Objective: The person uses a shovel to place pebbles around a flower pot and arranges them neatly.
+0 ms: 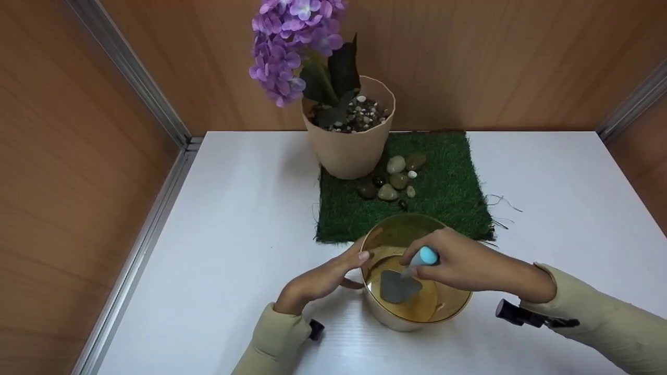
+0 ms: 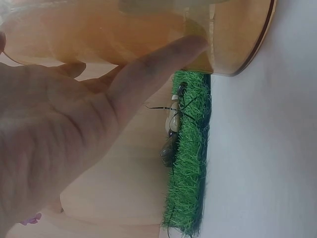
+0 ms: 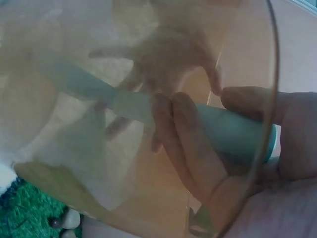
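A see-through amber bowl [image 1: 453, 302] stands on the white table in front of the grass mat, its base clear to view through the open top. My right hand [image 1: 458, 260] reaches over its rim and grips the turquoise handle of a small trowel [image 1: 398, 286]. The grey blade points down inside the bowl. In the right wrist view, the fingers wrap around the trowel handle [image 3: 233, 129], seen through the amber wall. My left hand [image 1: 325, 276] rests against the bowl's left side, fingers spread and mostly straight along the outer wall [image 2: 237, 39].
Behind the bowl lies a green artificial grass mat [image 1: 448, 192] with several pebbles [image 1: 398, 180] on it. A beige pot [image 1: 346, 151] with purple flowers [image 1: 292, 47] stands at the mat's back left corner. Wooden panels [image 1: 469, 57] close off the table's back and sides.
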### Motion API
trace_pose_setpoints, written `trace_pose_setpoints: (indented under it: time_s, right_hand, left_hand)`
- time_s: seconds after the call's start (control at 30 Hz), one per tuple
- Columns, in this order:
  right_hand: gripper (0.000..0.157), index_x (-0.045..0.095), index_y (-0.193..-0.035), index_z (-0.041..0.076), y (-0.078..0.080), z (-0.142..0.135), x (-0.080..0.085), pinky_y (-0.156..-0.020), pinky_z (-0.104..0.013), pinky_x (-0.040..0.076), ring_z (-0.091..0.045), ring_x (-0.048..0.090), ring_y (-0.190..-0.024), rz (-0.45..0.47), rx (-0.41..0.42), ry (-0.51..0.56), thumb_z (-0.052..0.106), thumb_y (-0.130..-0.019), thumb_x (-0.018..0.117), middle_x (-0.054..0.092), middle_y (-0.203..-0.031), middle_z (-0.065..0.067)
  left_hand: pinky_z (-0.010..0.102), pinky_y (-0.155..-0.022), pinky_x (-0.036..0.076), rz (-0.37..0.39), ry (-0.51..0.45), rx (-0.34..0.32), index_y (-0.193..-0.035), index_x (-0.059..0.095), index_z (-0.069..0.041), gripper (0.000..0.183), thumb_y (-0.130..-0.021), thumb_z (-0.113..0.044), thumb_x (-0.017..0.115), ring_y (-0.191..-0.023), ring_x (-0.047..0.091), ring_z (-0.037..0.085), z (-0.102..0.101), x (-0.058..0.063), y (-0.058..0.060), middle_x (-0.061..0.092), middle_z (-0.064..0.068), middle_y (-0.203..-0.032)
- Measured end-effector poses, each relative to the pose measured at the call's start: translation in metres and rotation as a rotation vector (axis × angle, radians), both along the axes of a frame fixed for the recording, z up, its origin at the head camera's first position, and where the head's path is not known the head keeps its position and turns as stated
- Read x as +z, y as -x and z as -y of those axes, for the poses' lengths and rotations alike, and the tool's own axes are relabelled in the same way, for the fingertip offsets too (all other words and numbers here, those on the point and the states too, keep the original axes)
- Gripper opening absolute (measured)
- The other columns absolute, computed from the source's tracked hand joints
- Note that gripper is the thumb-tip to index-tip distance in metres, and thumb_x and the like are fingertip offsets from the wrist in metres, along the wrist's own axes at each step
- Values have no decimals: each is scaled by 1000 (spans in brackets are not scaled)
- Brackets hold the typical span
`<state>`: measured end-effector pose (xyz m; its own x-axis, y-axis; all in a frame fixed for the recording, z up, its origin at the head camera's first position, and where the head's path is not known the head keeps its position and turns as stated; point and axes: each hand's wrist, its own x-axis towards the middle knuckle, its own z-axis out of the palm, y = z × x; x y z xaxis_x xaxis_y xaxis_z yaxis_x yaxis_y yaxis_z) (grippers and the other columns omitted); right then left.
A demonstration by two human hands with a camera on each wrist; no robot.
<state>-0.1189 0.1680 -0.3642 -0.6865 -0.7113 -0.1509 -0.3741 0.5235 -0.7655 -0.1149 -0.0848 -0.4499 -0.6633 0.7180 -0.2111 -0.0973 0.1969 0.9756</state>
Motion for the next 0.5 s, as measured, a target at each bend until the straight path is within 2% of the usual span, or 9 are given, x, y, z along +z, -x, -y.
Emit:
trace_pose_setpoints:
  time_s: [0.17, 0.4, 0.5]
  right_hand:
    - [16, 71, -102, 13, -1, 1, -2, -55, -25, 52, -9, 62, -71, 10, 23, -7, 12, -88, 63, 68, -98, -2]
    - [20, 71, -101, 15, -3, 0, -5, -58, -26, 52, -11, 63, -81, 42, 79, 36, 6, -85, 64, 68, -100, 2]
    - [20, 71, -100, 16, -3, 0, -7, -58, -26, 52, -11, 63, -81, 45, 77, 41, 6, -84, 64, 67, -100, 2]
  left_hand:
    - [39, -87, 47, 0, 5, 5, -145, 2, -46, 50, -98, -50, 21, -137, 21, 20, 0, 0, 0, 4, -11, -152]
    - [39, -88, 47, -1, -24, -10, -146, 0, -43, 51, -99, -49, 20, -138, 18, 24, 0, -1, -1, -2, -11, -153]
    - [39, -88, 47, 1, -27, -9, -146, -1, -43, 51, -100, -49, 20, -138, 18, 24, 0, -1, -1, -3, -10, -153]
